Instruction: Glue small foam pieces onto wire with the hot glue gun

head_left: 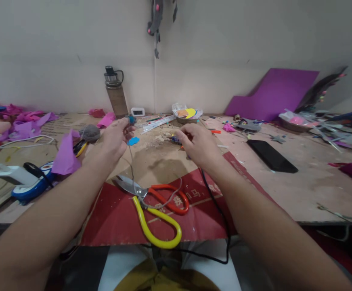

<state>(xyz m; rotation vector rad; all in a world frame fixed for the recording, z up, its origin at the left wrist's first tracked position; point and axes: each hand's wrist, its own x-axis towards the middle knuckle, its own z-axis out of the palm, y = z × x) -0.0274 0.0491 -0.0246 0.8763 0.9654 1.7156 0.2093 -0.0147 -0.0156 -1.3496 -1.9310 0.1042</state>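
My left hand (115, 139) is closed in a pinch on a small teal piece (131, 119). Grey yarn (131, 161) hangs below it and trails over the scissors. My right hand (198, 141) is curled, its fingertips at a small dark blue and yellow thing (175, 139); what it grips is hidden. From under that hand a black cord (215, 200) runs to the table's front edge. Scissors (139, 193) with one red and one yellow handle lie partly open on red printed cardboard (112, 222). A bright blue cut-out (133, 141) lies between my hands.
At the back stand a bottle (117, 99) and a small white clock-like device (137, 112). A black phone (272, 156) lies at right, near a purple sheet (273, 95). Left are a grey yarn ball (90, 132), purple paper (67, 155) and a blue power strip (27, 193).
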